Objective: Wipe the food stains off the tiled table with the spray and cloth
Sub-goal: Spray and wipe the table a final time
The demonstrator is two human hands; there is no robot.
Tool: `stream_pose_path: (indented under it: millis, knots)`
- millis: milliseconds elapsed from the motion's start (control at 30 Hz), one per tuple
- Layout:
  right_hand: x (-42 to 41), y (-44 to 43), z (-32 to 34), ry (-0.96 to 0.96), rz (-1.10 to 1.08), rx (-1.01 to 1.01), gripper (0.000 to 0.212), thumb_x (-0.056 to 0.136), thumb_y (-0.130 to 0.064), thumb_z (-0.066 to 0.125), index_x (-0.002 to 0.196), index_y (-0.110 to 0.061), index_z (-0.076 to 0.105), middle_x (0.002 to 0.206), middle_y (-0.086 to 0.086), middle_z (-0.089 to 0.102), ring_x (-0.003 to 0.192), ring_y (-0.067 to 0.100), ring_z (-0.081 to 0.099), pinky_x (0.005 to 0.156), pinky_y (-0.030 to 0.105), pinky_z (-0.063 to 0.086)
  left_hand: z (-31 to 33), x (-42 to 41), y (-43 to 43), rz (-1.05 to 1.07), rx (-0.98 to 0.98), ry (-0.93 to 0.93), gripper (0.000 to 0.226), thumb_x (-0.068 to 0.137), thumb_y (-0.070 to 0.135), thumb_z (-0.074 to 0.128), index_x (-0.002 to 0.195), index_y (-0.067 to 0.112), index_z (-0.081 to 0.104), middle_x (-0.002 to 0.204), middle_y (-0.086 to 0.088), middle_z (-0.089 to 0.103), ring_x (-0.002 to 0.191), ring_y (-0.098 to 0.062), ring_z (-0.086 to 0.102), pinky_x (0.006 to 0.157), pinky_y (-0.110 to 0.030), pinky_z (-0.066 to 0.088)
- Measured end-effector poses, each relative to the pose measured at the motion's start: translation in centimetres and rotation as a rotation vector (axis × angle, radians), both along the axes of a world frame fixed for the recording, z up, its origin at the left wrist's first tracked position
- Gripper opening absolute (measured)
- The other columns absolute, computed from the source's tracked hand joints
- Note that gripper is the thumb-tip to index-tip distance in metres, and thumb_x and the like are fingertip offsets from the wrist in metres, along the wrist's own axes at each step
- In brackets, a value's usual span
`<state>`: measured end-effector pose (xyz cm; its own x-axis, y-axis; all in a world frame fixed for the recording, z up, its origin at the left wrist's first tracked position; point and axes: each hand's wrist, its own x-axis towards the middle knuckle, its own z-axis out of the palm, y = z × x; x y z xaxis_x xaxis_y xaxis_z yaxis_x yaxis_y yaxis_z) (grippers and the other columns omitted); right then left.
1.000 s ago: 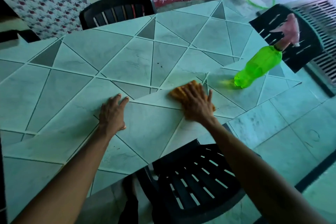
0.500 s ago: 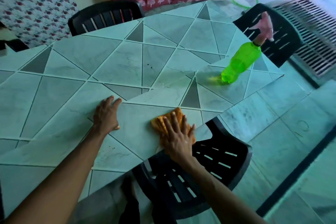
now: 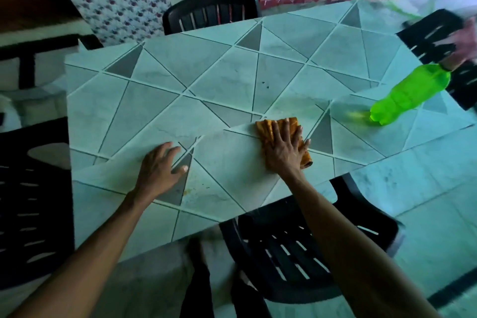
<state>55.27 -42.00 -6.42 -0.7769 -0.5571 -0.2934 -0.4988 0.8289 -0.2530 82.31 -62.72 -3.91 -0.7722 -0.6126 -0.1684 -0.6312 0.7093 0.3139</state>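
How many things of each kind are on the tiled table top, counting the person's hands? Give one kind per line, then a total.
green spray bottle: 1
orange cloth: 1
hands: 2 (left hand flat on the table, right hand pressing on the cloth)
Total: 4

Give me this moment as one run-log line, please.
right hand pressing orange cloth | left hand flat on tiled table | spray bottle untouched
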Motion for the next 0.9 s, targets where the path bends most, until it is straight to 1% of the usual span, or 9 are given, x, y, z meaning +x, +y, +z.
stream_pose_path:
  millis: [133,200,300,433,533,600,733,833,900]
  knots:
    - [6.5,-4.3,-0.5,0.016,0.235,-0.042,0.069,0.099,-0.06,0.033,0.159,-0.038,0.006,0.168,-0.003,-0.008,0.153,0.034,-0.013,0.12,0.063,0.001,-0.6,2.5,-1.7,-0.006,-0.038,0.013,0.066,0.08,0.053,0.046,0.131,0.013,0.059,0.141,-0.013,0.05,0.128,-0.034,0.049,0.104,-0.046,0.039]
    - [12.0,-3.6,-0.7,0.032,0.368,-0.077,0.071,0.095,-0.06,0.034,0.159,-0.039,0.011,0.168,-0.004,-0.002,0.154,0.032,-0.007,0.121,0.06,0.009,-0.5,3.2,-2.6,-0.018,-0.037,0.007,0.067,0.078,0.054,0.044,0.129,0.013,0.06,0.14,-0.013,0.051,0.125,-0.035,0.051,0.101,-0.047,0.042]
    - [18.3,1.0,0.0,0.07,0.463,-0.118,0.068,0.096,-0.06,0.038,0.157,-0.04,0.018,0.168,-0.006,0.007,0.155,0.029,0.001,0.12,0.056,0.019,-0.4,4.0,-3.9,-0.048,-0.044,0.009,0.065,0.077,0.053,0.046,0.128,0.015,0.059,0.14,-0.012,0.051,0.123,-0.035,0.052,0.1,-0.047,0.043]
    - [16.9,4.1,0.1,0.115,0.367,-0.038,0.066,0.096,-0.065,0.032,0.156,-0.046,0.014,0.168,-0.01,0.004,0.155,0.027,0.001,0.121,0.055,0.018,-0.6,4.8,-4.8,-0.111,-0.032,0.022,0.063,0.079,0.052,0.045,0.132,0.019,0.057,0.143,-0.009,0.048,0.126,-0.032,0.047,0.102,-0.046,0.041]
    - [14.1,-1.8,-0.5,0.105,0.107,-0.026,0.07,0.092,-0.068,0.022,0.157,-0.042,0.019,0.168,-0.007,0.005,0.155,0.03,-0.001,0.122,0.057,0.011,-1.3,5.4,-5.1,-0.126,-0.023,0.037,0.061,0.082,0.047,0.051,0.135,0.017,0.056,0.146,-0.009,0.046,0.131,-0.031,0.044,0.105,-0.047,0.039]
    - [13.3,-7.2,-0.8,0.073,0.029,-0.04,0.074,0.09,-0.07,0.017,0.158,-0.039,0.016,0.168,-0.005,0.001,0.154,0.031,-0.006,0.122,0.057,0.006,-1.6,5.5,-5.2,-0.11,-0.012,0.071,0.054,0.084,0.04,0.056,0.133,0.016,0.058,0.146,-0.009,0.048,0.131,-0.031,0.044,0.106,-0.046,0.038]
    - [17.2,-11.6,-0.7,0.098,0.238,-0.051,0.071,0.096,-0.066,0.024,0.159,-0.039,0.008,0.168,-0.003,-0.003,0.154,0.03,-0.011,0.123,0.054,0.004,-1.2,6.1,-6.8,-0.074,-0.04,0.087,0.048,0.085,0.028,0.068,0.131,0.016,0.058,0.143,-0.008,0.049,0.126,-0.03,0.049,0.104,-0.044,0.038]
    - [20.7,-6.6,-0.1,0.107,0.378,-0.068,0.068,0.098,-0.062,0.033,0.158,-0.042,0.006,0.168,-0.008,-0.004,0.155,0.025,-0.011,0.124,0.051,0.011,-1.2,6.6,-9.0,-0.023,-0.077,0.041,0.055,0.082,0.038,0.066,0.132,0.018,0.055,0.144,-0.01,0.046,0.129,-0.033,0.046,0.103,-0.049,0.039]
    - [21.1,-2.8,0.3,0.094,0.396,-0.059,0.066,0.099,-0.063,0.032,0.157,-0.044,0.008,0.168,-0.01,-0.002,0.155,0.023,-0.009,0.123,0.051,0.013,-1.2,6.8,-10.4,0.01,-0.071,0.005,0.06,0.083,0.049,0.055,0.134,0.019,0.055,0.146,-0.011,0.045,0.132,-0.034,0.043,0.105,-0.049,0.038]
